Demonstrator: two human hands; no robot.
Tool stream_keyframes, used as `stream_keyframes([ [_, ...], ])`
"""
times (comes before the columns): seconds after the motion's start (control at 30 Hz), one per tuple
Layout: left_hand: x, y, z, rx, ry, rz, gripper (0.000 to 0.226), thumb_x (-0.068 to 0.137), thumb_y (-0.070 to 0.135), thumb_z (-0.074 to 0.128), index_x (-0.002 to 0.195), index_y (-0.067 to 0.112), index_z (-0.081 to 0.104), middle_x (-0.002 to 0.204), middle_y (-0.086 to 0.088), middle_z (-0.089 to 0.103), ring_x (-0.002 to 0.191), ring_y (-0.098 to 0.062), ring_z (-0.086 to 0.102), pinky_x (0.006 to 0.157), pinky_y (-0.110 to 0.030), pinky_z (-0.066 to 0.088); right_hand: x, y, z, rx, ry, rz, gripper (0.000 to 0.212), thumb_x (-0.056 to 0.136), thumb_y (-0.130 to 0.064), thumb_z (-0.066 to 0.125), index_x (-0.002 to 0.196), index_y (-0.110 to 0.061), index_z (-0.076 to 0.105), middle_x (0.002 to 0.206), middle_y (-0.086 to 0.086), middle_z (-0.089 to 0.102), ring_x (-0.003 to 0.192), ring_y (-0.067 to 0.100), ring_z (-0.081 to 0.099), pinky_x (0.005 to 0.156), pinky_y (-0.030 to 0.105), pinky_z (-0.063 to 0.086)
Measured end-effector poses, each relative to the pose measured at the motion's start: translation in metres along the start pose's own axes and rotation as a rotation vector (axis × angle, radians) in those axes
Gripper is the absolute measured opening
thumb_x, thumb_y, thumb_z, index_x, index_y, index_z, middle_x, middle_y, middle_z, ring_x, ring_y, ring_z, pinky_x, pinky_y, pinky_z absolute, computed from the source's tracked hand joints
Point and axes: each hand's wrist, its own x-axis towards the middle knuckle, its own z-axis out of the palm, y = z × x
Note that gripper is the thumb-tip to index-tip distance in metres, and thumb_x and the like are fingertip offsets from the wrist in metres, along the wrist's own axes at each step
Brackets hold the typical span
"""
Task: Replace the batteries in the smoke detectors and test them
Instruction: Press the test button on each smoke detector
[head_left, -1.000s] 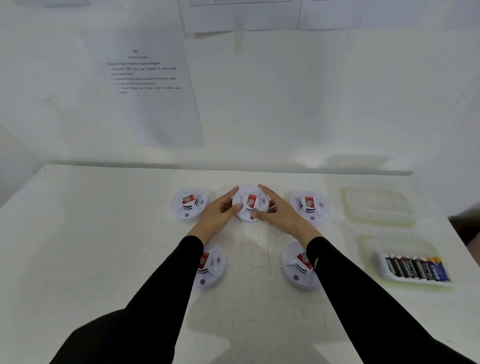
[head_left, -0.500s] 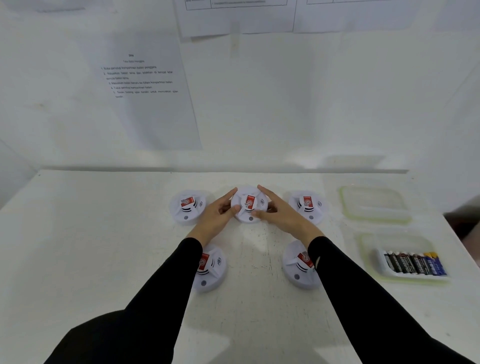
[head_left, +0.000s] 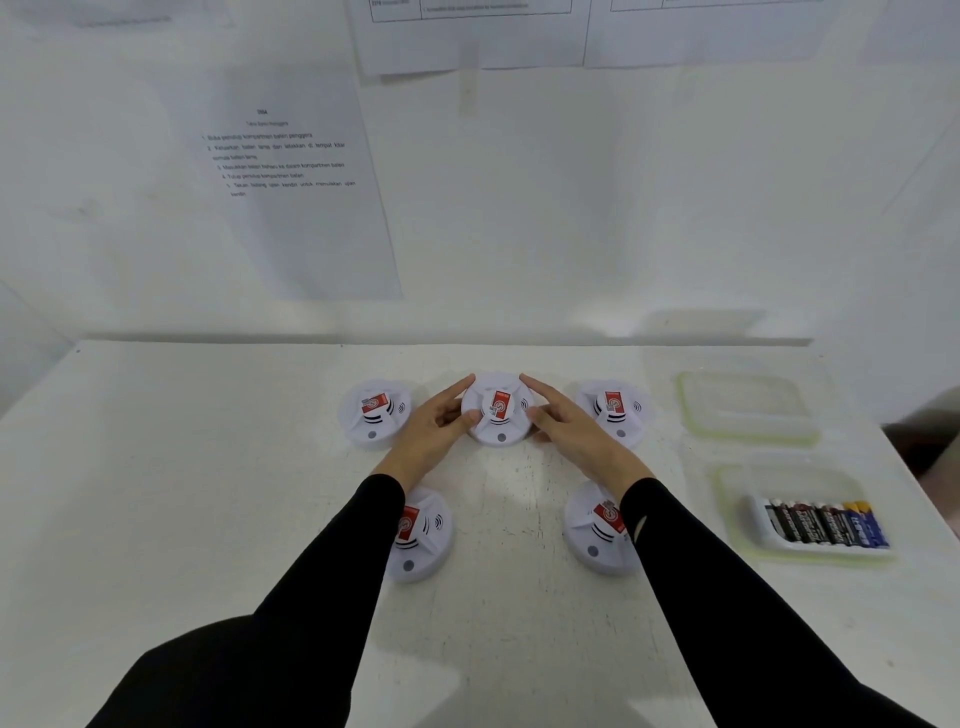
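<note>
Several round white smoke detectors with red labels lie on the white table (head_left: 208, 493). The middle back detector (head_left: 497, 410) sits between my hands. My left hand (head_left: 434, 434) grips its left rim with thumb and fingers, and my right hand (head_left: 569, 434) grips its right rim. Other detectors lie at back left (head_left: 375, 414), back right (head_left: 614, 411), front left (head_left: 422, 535) and front right (head_left: 597, 530); my black sleeves cover part of the front two. A row of batteries (head_left: 826, 525) lies in a clear tray (head_left: 737, 512) at the right.
An empty clear plastic container (head_left: 748, 408) stands behind the battery tray at the back right. A printed instruction sheet (head_left: 291, 171) hangs on the white wall behind the table, with more sheets above. The table's right edge runs close beside the trays.
Both hands stay on the middle back detector. The view has shifted slightly; the detector and hands keep nearly the same place on the table.
</note>
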Motion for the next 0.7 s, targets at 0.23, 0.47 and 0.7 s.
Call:
stream_keyframes([
  [0.23,-0.0029,0.0030,0.0010,-0.021,0.015,-0.008,0.053,0.095,0.017,0.066,0.144,0.028,0.050,0.124,-0.004,0.069,0.113,-0.009,0.063,0.087,-0.009,0.048,-0.0011,0.0000,0.0008,0.011,0.005,-0.002,0.044,0.103,-0.017,0.041,0.143,-0.035,0.039,0.094,0.004,0.057,0.085,0.012,0.056,0.091,0.024,0.049],
  [0.47,-0.0047,0.0063,0.0009,-0.024,0.016,-0.019,0.053,0.095,0.018,0.066,0.144,0.029,0.050,0.123,0.001,0.069,0.112,-0.004,0.063,0.090,-0.011,0.047,-0.0014,-0.0016,0.0003,0.011,-0.001,0.001,0.044,0.103,-0.019,0.042,0.144,-0.035,0.039,0.096,0.006,0.057,0.091,0.012,0.056,0.096,0.026,0.048],
  [0.7,-0.0063,0.0085,0.0017,-0.016,0.019,-0.019,0.053,0.095,0.016,0.065,0.145,0.027,0.049,0.121,-0.002,0.070,0.107,0.001,0.063,0.083,-0.004,0.046,-0.0015,-0.0015,0.0001,0.013,0.003,0.003,0.044,0.103,-0.020,0.042,0.143,-0.037,0.039,0.098,0.007,0.058,0.095,0.014,0.057,0.100,0.029,0.047],
])
